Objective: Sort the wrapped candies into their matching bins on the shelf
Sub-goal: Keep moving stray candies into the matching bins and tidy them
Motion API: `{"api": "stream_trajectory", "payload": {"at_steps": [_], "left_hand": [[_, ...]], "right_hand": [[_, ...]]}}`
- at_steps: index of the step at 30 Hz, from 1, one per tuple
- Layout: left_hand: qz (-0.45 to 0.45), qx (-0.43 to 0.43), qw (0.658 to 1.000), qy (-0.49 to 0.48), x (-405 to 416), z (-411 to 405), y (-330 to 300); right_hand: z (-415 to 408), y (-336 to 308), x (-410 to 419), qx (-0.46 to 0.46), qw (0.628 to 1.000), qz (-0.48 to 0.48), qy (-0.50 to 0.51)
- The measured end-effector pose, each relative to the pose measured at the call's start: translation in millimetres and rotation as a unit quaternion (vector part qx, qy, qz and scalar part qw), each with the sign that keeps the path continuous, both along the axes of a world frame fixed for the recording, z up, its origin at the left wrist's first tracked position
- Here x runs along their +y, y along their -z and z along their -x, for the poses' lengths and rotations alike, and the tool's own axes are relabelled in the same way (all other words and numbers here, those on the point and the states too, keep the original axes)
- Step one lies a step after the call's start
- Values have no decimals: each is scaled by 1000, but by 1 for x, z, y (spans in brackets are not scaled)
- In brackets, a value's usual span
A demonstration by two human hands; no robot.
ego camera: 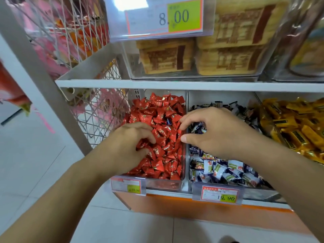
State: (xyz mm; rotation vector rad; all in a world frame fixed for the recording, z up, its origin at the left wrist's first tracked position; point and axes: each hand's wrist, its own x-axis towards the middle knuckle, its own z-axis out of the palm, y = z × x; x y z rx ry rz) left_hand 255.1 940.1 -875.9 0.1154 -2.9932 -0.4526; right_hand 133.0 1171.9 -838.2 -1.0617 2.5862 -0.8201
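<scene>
A: Under the left hand (pixel 130 143) is the red bin (pixel 164 185). Its fingers curl down into the red candies (pixel 163 155), pinching some, I think. The danger is that the hand rakes good red ones over the low front wall.

B: And the right hand (pixel 216 131)?

A: It hovers over the divider, thumb and forefinger apart, holding nothing I can see. Just beyond its fingertips lies one dark blue candy (pixel 168 121) among the red. It could slide deeper if the pile is disturbed.

B: Counts?

A: Two hands, one visible stray. Below the right hand is the blue-white bin (pixel 228 187), and to its right the yellow candies (pixel 298 130). So three bins, and pieces too many to count.
</scene>
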Motion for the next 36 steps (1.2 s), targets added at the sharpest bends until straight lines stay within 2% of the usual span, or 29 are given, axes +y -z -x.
{"api": "stream_trajectory", "payload": {"at_steps": [6, 11, 16, 20, 25, 27, 29, 36], "left_hand": [[81, 59, 994, 44, 24, 12, 9], [58, -15, 996, 70, 29, 23, 24], [78, -20, 993, 83, 15, 18, 13], [47, -37, 997, 56, 8, 12, 4], [4, 67, 997, 24, 19, 32, 6], [-8, 83, 996, 21, 22, 42, 9], [-25, 62, 998, 18, 24, 49, 13], [0, 6, 998, 69, 8, 38, 14]], "right_hand": [[-2, 1, -2, 11, 1000, -3, 5], [-3, 4, -4, 29, 1000, -2, 5], [-3, 2, -3, 21, 1000, -3, 2], [-3, 1, -6, 30, 1000, -4, -4], [-7, 0, -9, 44, 999, 10, 0], [-7, 0, -11, 51, 999, 12, 2], [-7, 0, -12, 57, 998, 10, 4], [-4, 1, -17, 100, 995, 7, -4]]}}
